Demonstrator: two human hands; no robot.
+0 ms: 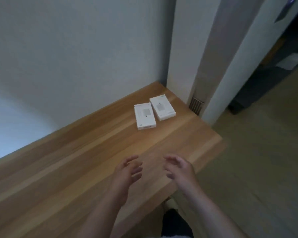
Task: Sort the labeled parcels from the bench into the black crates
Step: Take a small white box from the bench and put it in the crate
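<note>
Two white parcels [154, 112] lie touching on the bench [76, 165] at frame centre, well above the left grip [127, 170] and right grip [179, 170], both loosely spread, holding nothing.

**Wood, card and matt paint**

The bench [86, 169] is pale wood with streaked grain, smooth with a soft sheen; the two parcels [145, 116] [162, 107] look like white card, smooth and faintly glossy, print too blurred to read; the wall [76, 57] is matt painted; the floor [265, 169] looks smooth, dull beige.
</note>
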